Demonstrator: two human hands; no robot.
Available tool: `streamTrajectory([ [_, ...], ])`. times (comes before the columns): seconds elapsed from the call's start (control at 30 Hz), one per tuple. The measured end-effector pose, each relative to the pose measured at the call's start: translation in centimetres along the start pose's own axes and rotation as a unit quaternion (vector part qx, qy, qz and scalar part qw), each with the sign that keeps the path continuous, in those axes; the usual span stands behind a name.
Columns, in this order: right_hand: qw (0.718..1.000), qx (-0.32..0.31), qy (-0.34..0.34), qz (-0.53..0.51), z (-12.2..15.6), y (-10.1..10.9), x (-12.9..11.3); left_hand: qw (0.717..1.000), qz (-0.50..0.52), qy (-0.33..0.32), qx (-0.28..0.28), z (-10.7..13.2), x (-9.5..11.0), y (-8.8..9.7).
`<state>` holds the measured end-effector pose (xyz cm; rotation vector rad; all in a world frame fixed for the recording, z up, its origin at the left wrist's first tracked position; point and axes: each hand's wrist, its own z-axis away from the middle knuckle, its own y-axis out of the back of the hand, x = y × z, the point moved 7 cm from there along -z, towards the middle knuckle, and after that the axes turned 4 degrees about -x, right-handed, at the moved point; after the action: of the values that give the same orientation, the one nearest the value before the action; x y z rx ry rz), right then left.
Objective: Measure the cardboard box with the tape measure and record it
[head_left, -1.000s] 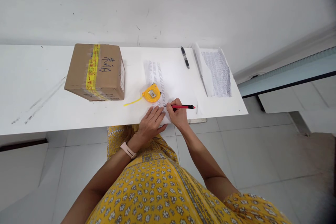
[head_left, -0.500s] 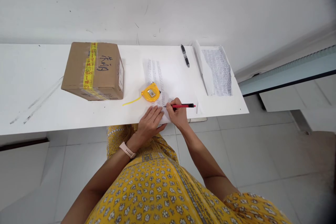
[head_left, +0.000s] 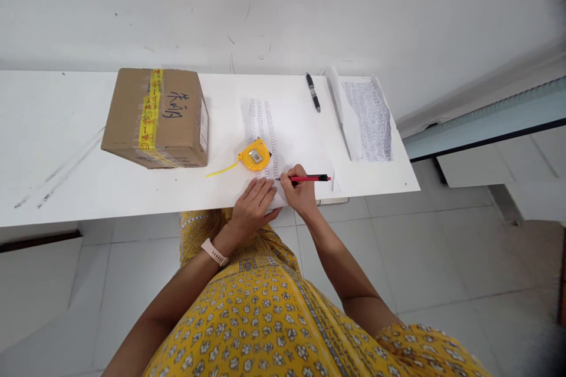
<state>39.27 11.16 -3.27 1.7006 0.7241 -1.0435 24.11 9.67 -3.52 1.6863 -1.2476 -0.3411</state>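
White wall (head_left: 177, 6), scuffed and specked with dark marks, stood behind a long white counter (head_left: 66, 147), on whose left part two dark streaks were noted. Near the front edge of the counter lay a sheet of paper (head_left: 297, 135) bearing columns of small, close handwriting. The person's right hand (head_left: 301, 189) rested on the near part of this sheet, its fingers closed narrowly around a red pen (head_left: 309, 178) with black parts; the pen's tip was at the lower end of the rightmost column. The left hand (head_left: 255, 203) lay palm down just beside it, on the near end of the sheet, fingers extended and close together, thumb apart, gripping nothing visible. A pale pink wristband (head_left: 215, 252) was observed on the left wrist. Directly beyond the left fingers, a yellow tape measure (head_left: 255, 155) sat over the written columns, a short length of its tape drawn out toward the left. Further left stood a cardboard box (head_left: 181, 129) with yellow printed tape and handwritten characters. Beyond the right hand, toward the wall, lay a black pen (head_left: 313, 93); to its right, a creased sheet densely covered in writing (head_left: 370, 121)
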Motion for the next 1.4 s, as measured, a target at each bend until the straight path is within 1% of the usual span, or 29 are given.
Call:
streamTrajectory([
  [0.13, 1.0, 0.005, 0.003, 0.0, 0.07, 0.15, -0.21, 1.0, -0.009, -0.009, 0.013, -0.05, 0.18, 0.27],
  [0.33, 1.0, 0.016, 0.009, 0.005, 0.07, 0.21, -0.22, 1.0, 0.01, 0.003, 0.001, 0.07, -0.05, -0.07],
  [0.5, 1.0, 0.011, 0.0, 0.004, 0.03, 0.09, -0.03, 1.0, 0.004, 0.004, -0.004, 0.02, -0.07, -0.08],
  [0.63, 1.0, 0.017, 0.01, -0.001, 0.04, 0.14, -0.09, 1.0, -0.005, 0.006, -0.012, -0.09, -0.04, -0.05],
  [0.77, 1.0, 0.027, 0.016, 0.0, 0.08, 0.32, -0.15, 1.0, -0.02, -0.006, 0.003, -0.21, 0.23, 0.32],
  [0.97, 1.0, 0.02, 0.014, 0.009, 0.06, 0.25, -0.17, 1.0, -0.03, -0.004, 0.001, -0.25, 0.24, 0.27],
  [1.1, 0.999, 0.025, 0.022, 0.018, 0.08, 0.3, -0.12, 1.0, -0.008, -0.005, 0.011, -0.14, 0.2, 0.28],
  [1.27, 0.999, 0.024, 0.029, 0.021, 0.06, 0.27, -0.18, 1.0, -0.004, -0.001, 0.004, -0.17, 0.14, 0.23],
  [1.4, 0.999, 0.024, 0.026, 0.018, 0.04, 0.31, -0.26, 1.0, 0.017, 0.014, -0.017, -0.25, -0.06, 0.04],
])
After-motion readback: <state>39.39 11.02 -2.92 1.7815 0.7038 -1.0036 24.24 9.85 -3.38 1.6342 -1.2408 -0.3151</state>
